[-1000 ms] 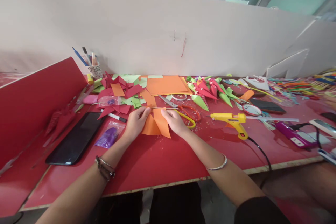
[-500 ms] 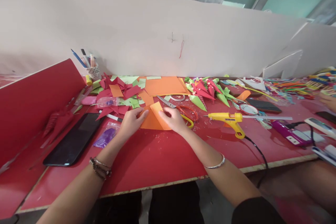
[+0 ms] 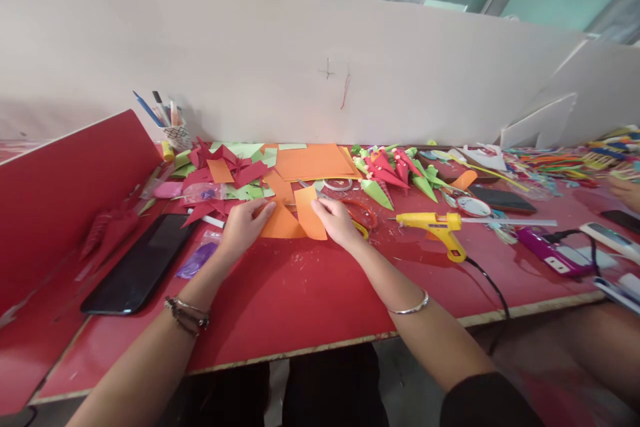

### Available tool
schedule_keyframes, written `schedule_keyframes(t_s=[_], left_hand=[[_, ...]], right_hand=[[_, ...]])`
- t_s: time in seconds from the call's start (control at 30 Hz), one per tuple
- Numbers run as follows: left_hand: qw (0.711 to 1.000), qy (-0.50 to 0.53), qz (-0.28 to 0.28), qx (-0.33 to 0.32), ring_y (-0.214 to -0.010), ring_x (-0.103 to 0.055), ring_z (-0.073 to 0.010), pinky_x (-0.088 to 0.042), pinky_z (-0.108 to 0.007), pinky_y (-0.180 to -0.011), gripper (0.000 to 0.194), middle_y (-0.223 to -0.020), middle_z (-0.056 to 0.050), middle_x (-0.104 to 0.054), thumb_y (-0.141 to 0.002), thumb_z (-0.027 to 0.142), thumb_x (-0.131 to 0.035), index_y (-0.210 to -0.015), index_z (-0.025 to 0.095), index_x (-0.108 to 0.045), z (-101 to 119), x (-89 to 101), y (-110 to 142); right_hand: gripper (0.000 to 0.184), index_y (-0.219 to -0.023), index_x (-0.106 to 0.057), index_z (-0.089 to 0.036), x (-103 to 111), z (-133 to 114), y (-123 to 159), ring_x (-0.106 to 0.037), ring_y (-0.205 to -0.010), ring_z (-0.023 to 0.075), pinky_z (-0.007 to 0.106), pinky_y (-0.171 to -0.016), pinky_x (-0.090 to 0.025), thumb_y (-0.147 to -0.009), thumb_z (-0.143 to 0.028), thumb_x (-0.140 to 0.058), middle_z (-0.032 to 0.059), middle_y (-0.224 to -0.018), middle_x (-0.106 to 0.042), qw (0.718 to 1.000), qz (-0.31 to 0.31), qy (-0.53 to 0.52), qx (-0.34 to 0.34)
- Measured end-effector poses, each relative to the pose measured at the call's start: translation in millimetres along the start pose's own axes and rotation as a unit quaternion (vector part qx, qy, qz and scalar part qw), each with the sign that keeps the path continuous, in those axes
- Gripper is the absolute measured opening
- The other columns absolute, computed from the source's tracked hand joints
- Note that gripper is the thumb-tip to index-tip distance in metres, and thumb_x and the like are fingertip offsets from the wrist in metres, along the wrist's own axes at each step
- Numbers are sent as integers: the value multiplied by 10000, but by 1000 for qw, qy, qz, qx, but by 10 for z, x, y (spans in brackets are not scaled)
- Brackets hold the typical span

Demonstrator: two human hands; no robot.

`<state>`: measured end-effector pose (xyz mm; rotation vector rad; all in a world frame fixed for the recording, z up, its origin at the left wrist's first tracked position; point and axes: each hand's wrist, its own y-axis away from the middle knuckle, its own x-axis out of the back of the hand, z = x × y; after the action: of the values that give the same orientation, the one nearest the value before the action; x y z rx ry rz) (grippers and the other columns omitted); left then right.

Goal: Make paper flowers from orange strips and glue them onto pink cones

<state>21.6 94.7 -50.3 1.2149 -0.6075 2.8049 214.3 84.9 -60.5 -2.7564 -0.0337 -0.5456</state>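
Observation:
My left hand (image 3: pixel 245 223) is closed, pinching the left part of an orange paper (image 3: pixel 283 225) between thumb and fingers. In my right hand (image 3: pixel 335 218), also closed, is an upright strip of orange paper (image 3: pixel 311 212). A narrow wedge of a gap shows between the two parts; whether they still join at the bottom I cannot tell. Both hands are just above the red table (image 3: pixel 300 300). Behind the right hand lie scissors with orange and yellow handles (image 3: pixel 364 211), partly hidden by it.
A yellow glue gun (image 3: pixel 440 230) lies to the right, its cord running off the table edge. A black phone (image 3: pixel 143 263) and a purple packet (image 3: pixel 199 260) lie left. Behind are red paper scraps (image 3: pixel 225 170), orange sheets (image 3: pixel 315 163) and small paper cones (image 3: pixel 383 173). Another person's hand (image 3: pixel 625 192) shows far right.
The right-hand strip has swung more upright and away from the left part, opening a gap between them. My left hand has shifted slightly left.

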Motion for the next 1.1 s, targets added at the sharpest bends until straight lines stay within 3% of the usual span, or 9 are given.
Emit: schedule_keyframes(t_s=[0.23,0.33,0.43,0.5,0.57,0.67,0.77,0.9,1.1], left_hand=[[999,27,27,11,-503,-383,-87,-275,-183,-472,291,-525,37,-443,-759,404,-441,-669,151,-552,-8,-3,8],[988,121,83,41,-449,-375,-71,-278,-176,-439,236,-509,57,-422,-710,390,-519,-785,170,-561,-18,15,-13],[943,288,128,108,-379,-360,-43,-283,-163,-395,261,-541,69,-429,-702,378,-536,-871,181,-506,-15,33,-41],[908,382,108,131,-380,-378,-33,-308,-160,-393,286,-603,55,-464,-699,374,-537,-902,182,-478,9,19,-40],[899,420,32,121,-409,-402,-37,-344,-168,-414,304,-641,43,-482,-697,371,-538,-925,183,-470,52,-23,-12],[918,378,-97,75,-447,-430,-58,-367,-184,-435,343,-640,35,-494,-703,381,-538,-969,178,-458,119,-111,64],[934,314,-167,16,-505,-468,-86,-383,-198,-452,430,-699,5,-532,-694,393,-560,-1039,170,-433,160,-178,141],[959,235,-156,-12,-575,-514,-118,-403,-207,-489,352,-724,-30,-574,-679,429,-565,-866,134,-521,200,-221,198],[981,142,-94,96,-318,-404,-80,-349,-201,-430,575,-293,7,-398,-818,473,-315,-341,159,-382,226,-220,185]], right_hand=[[354,-540,-276,-195,7,-3,11,-246,-502,77,227,-472,-181,-764,-433,-412,-53,-537,-220,998,-61,14,-5],[363,-538,-234,-197,12,4,0,-223,-501,76,232,-473,-164,-776,-418,-398,-52,-537,-192,1000,-5,10,-6],[351,-554,-230,-199,9,17,-14,-209,-501,74,231,-468,-165,-791,-409,-381,-52,-544,-191,998,61,-23,2],[348,-559,-230,-199,-10,20,-13,-207,-498,74,229,-464,-168,-797,-405,-378,-53,-542,-195,996,85,-36,7],[354,-551,-226,-199,-43,12,1,-215,-492,74,228,-462,-174,-795,-400,-385,-54,-530,-201,995,90,-30,14],[337,-540,-270,-195,-94,-20,37,-257,-483,82,230,-468,-192,-797,-379,-385,-51,-504,-256,998,62,6,33],[317,-539,-313,-192,-116,-61,72,-280,-469,87,237,-475,-201,-807,-351,-375,-47,-485,-299,996,43,55,58],[366,-509,-229,-191,-106,-95,90,-233,-438,73,241,-463,-170,-798,-343,-395,-59,-453,-222,988,58,112,84],[378,-518,-209,-188,-125,-74,77,-232,-454,58,216,-438,-163,-792,-367,-397,-62,-480,-206,997,20,50,62]])
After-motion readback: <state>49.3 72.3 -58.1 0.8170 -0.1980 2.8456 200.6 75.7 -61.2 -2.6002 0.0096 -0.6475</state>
